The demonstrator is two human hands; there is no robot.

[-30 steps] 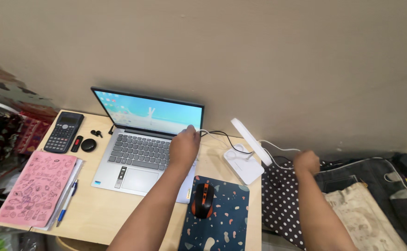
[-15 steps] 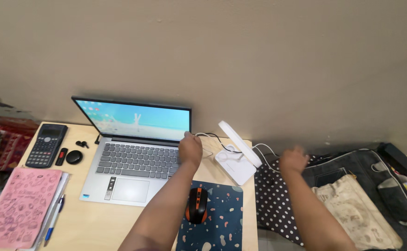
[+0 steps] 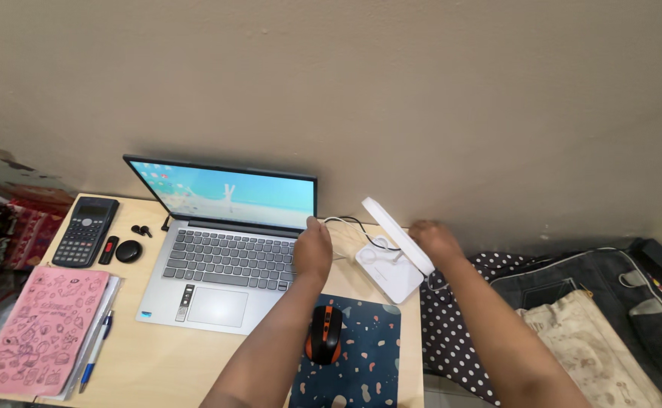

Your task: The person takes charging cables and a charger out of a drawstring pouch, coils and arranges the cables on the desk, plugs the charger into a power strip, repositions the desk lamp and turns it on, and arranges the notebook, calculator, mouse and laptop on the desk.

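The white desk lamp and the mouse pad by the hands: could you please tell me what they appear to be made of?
The white desk lamp, beside the right hand, looks like smooth moulded plastic with a matte, even sheen. The mouse pad appears to be soft cloth-faced material: flat, dull, printed with speckled shapes; its backing is hidden. The left hand rests at the laptop, whose grey casing could be metal or plastic.

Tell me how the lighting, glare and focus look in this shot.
Head view: soft, even light, only faint shadows under the left hand and white desk lamp; the laptop screen glows bright, slightly washed; right hand a little motion-blurred; the desk edges bow slightly from the wide lens.
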